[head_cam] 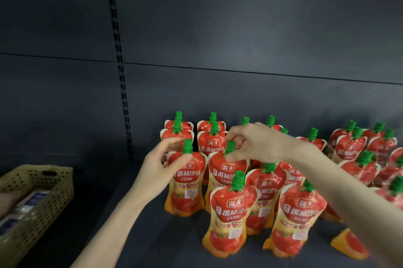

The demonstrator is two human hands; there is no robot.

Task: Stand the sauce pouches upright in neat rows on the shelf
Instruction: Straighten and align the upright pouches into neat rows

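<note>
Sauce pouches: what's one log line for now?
left hand grips left pouch | right hand pinches green cap, neighbouring pouch | both upright on shelf

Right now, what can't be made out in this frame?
Head view only.
Pouches behind the right hand and forearm: hidden, rows uncheckable.
Basket contents: blurred, cut by the left edge.
Right-edge pouches: blurred, cropped.
Orange pouch corner, lower right: rest hidden under the forearm.

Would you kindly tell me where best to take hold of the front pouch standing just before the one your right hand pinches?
Probably pinch the front pouch at the narrow neck under its green cap, coming from above: it stands upright, the cap is clear, and other pouches stand close behind.
</note>
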